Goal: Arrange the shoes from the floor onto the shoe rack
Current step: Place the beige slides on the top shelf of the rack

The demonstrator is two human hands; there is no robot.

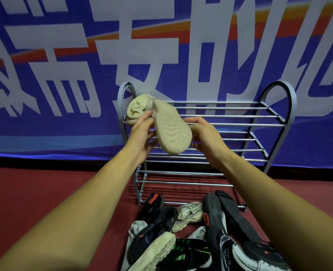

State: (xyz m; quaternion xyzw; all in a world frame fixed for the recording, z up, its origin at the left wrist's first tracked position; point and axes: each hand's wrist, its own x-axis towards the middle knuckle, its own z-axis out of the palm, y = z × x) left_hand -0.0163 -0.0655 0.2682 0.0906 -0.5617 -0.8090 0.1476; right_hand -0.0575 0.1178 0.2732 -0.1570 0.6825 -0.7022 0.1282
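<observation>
Both hands hold one beige shoe [171, 130], sole towards the camera: left hand [142, 133] curled round one edge, right hand [206, 133] round the other. The shoe rack [230, 116] is directly behind the grip. A second beige shoe [135, 110] sits just beyond the left fingers, apparently already on the top tier. The remaining tiers show bare. A pile of shoes [181, 231] lies on the floor below the grip. Assessment: task barely begun.

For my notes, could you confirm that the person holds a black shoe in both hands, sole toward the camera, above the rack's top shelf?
Not quite: the head view shows the shoe is beige, not black. The left hand and right hand do hold it, sole toward the camera, above the top shelf of the shoe rack.
</observation>
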